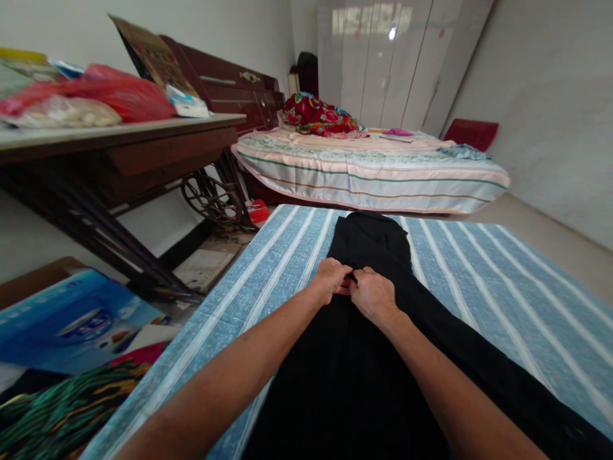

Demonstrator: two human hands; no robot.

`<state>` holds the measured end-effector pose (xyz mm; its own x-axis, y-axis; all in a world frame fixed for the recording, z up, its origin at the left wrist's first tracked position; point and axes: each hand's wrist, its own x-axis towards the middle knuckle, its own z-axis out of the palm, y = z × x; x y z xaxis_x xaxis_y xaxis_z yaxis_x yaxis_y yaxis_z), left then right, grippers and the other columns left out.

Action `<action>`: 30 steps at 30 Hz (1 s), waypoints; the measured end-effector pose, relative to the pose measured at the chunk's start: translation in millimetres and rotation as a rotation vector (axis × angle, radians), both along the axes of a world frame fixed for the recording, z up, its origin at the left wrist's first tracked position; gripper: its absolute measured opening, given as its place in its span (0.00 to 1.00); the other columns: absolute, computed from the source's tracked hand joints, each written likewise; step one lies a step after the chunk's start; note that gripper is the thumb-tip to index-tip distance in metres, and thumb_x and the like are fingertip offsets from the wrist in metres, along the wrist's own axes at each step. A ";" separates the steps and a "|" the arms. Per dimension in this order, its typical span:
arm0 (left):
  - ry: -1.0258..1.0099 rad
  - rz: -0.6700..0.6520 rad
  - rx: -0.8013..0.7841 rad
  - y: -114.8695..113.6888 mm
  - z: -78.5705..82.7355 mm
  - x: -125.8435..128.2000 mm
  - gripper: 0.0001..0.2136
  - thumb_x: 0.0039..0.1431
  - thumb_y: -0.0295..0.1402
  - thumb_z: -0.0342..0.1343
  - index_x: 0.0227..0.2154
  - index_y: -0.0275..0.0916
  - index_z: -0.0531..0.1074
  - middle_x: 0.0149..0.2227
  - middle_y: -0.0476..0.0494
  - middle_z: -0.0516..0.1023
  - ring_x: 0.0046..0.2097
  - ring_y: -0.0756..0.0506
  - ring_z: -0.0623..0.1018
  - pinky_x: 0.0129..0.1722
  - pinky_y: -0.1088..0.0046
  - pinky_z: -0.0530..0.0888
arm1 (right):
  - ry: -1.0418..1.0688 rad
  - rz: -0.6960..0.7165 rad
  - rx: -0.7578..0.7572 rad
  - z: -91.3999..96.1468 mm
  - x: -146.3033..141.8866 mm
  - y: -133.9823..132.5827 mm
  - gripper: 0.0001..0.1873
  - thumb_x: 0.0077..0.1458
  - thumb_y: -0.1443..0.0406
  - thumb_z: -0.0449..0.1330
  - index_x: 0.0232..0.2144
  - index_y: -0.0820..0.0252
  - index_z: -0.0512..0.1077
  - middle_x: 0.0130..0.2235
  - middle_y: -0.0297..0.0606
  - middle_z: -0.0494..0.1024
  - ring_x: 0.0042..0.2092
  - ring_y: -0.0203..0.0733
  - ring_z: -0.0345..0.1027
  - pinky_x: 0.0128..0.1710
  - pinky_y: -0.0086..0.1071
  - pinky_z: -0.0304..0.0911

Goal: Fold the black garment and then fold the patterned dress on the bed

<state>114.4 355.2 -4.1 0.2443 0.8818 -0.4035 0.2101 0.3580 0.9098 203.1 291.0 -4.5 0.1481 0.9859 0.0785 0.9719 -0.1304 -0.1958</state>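
The black garment (pixel 354 383) is laid lengthwise on the blue striped sheet (pixel 483 281) — far end toward 12 o'clock. Its fabric is pinched by the left hand (pixel 330 279) and right hand (pixel 374 295) — fingers curled, hands touching.

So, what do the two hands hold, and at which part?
The left hand and the right hand both pinch the black garment near its middle, where the hands meet.
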 end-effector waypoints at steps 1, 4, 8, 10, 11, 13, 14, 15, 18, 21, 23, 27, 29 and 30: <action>0.019 0.008 0.019 -0.3 -0.8 0.8 0.05 0.55 0.25 0.52 0.33 0.36 0.62 0.19 0.56 0.64 0.19 0.53 0.70 0.24 0.72 0.75 | -0.002 0.003 0.000 -0.3 0.0 -0.2 0.15 0.59 0.62 0.48 0.42 0.58 0.73 0.41 0.42 0.74 0.39 0.43 0.71 0.34 0.32 0.61; 0.098 0.010 0.073 0.0 -3.2 1.8 0.12 0.54 0.25 0.53 0.41 0.35 0.60 0.20 0.57 0.64 0.20 0.52 0.71 0.24 0.73 0.75 | -0.008 0.014 -0.011 -1.2 -0.2 -0.6 0.16 0.60 0.61 0.48 0.42 0.59 0.72 0.41 0.43 0.74 0.40 0.43 0.71 0.34 0.32 0.61; 0.285 -0.061 0.157 2.2 -3.6 0.2 0.09 0.53 0.23 0.52 0.38 0.34 0.64 0.19 0.55 0.64 0.21 0.52 0.72 0.24 0.75 0.74 | -0.011 0.021 -0.016 -0.7 -1.0 -1.2 0.17 0.61 0.59 0.48 0.39 0.60 0.73 0.40 0.43 0.74 0.39 0.43 0.71 0.34 0.32 0.60; 0.413 -0.124 0.222 4.5 -1.4 -1.8 0.05 0.51 0.24 0.53 0.33 0.35 0.67 0.18 0.53 0.66 0.22 0.50 0.74 0.24 0.74 0.74 | -0.016 0.028 -0.013 0.2 -1.8 -1.9 0.18 0.60 0.57 0.48 0.37 0.61 0.74 0.39 0.43 0.74 0.39 0.43 0.70 0.34 0.32 0.60; 0.482 -0.158 0.268 5.8 0.1 -2.9 0.04 0.50 0.24 0.54 0.31 0.35 0.68 0.18 0.51 0.68 0.23 0.48 0.75 0.26 0.73 0.74 | -0.022 0.034 -0.011 0.4 -2.5 -2.4 0.18 0.60 0.56 0.49 0.37 0.61 0.74 0.39 0.44 0.74 0.39 0.44 0.70 0.34 0.32 0.61; 0.615 -0.224 0.384 8.6 3.6 -5.5 0.04 0.46 0.23 0.56 0.28 0.36 0.70 0.22 0.47 0.72 0.30 0.44 0.77 0.32 0.69 0.74 | -0.043 0.050 -0.005 0.1 -4.6 -4.1 0.17 0.60 0.58 0.49 0.37 0.62 0.74 0.40 0.45 0.73 0.40 0.45 0.70 0.35 0.34 0.61; 0.676 -0.256 0.448 9.6 5.2 -6.7 0.05 0.45 0.23 0.56 0.27 0.36 0.70 0.25 0.45 0.74 0.34 0.43 0.78 0.35 0.68 0.73 | -0.057 0.060 -0.003 -0.5 -6.1 -5.3 0.16 0.59 0.59 0.50 0.37 0.63 0.73 0.40 0.46 0.73 0.40 0.46 0.69 0.35 0.35 0.61; 0.728 -0.290 0.510 10.2 6.5 -7.9 0.05 0.45 0.22 0.56 0.27 0.37 0.71 0.28 0.43 0.76 0.37 0.41 0.77 0.38 0.67 0.73 | -0.071 0.074 0.000 -1.0 -7.6 -6.9 0.16 0.59 0.60 0.50 0.37 0.63 0.73 0.40 0.47 0.73 0.41 0.47 0.69 0.36 0.35 0.62; 0.841 -0.390 0.657 8.4 8.3 -10.9 0.07 0.48 0.24 0.55 0.32 0.39 0.72 0.34 0.43 0.77 0.42 0.41 0.76 0.43 0.67 0.71 | -0.109 0.128 0.013 -0.3 -11.2 -15.2 0.14 0.58 0.62 0.50 0.38 0.65 0.73 0.40 0.48 0.72 0.41 0.47 0.68 0.37 0.37 0.62; 0.899 -0.464 0.763 2.9 7.6 -13.6 0.11 0.52 0.27 0.54 0.40 0.39 0.71 0.39 0.43 0.75 0.44 0.43 0.75 0.45 0.67 0.70 | -0.092 0.175 0.017 8.6 -6.0 -31.5 0.13 0.57 0.61 0.52 0.36 0.62 0.73 0.39 0.44 0.72 0.40 0.45 0.68 0.38 0.35 0.62; 0.921 -0.506 0.853 0.6 6.3 -15.8 0.14 0.54 0.27 0.52 0.44 0.40 0.68 0.44 0.42 0.73 0.46 0.42 0.73 0.46 0.66 0.69 | -0.056 0.168 0.037 17.9 7.1 -47.7 0.13 0.58 0.60 0.51 0.35 0.59 0.73 0.39 0.41 0.73 0.40 0.43 0.68 0.38 0.33 0.62; 0.936 -0.673 1.161 4.6 3.4 -18.8 0.16 0.54 0.25 0.50 0.47 0.41 0.67 0.48 0.42 0.69 0.51 0.43 0.69 0.51 0.67 0.66 | -0.029 -0.056 0.114 28.2 63.2 -91.9 0.15 0.59 0.60 0.48 0.41 0.57 0.72 0.42 0.39 0.73 0.41 0.42 0.69 0.41 0.33 0.62; 0.935 -0.756 1.227 8.6 3.3 -17.9 0.16 0.54 0.23 0.49 0.46 0.41 0.67 0.49 0.43 0.70 0.51 0.43 0.68 0.53 0.67 0.65 | -0.054 -0.234 0.052 23.1 102.0 -119.1 0.19 0.59 0.57 0.48 0.44 0.59 0.71 0.44 0.43 0.73 0.41 0.46 0.70 0.40 0.37 0.62; 0.941 -0.785 1.228 10.2 3.9 -16.7 0.16 0.54 0.23 0.48 0.46 0.41 0.68 0.48 0.43 0.70 0.50 0.43 0.68 0.53 0.67 0.65 | -0.067 -0.307 0.002 17.8 121.6 -133.9 0.22 0.59 0.55 0.47 0.45 0.60 0.71 0.45 0.45 0.72 0.42 0.48 0.70 0.41 0.39 0.63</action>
<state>97.7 365.4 -0.3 0.8243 0.5549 0.1122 0.5558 -0.8309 0.0254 324.7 157.1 13.3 0.4337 0.8955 0.1002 0.8977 -0.4199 -0.1335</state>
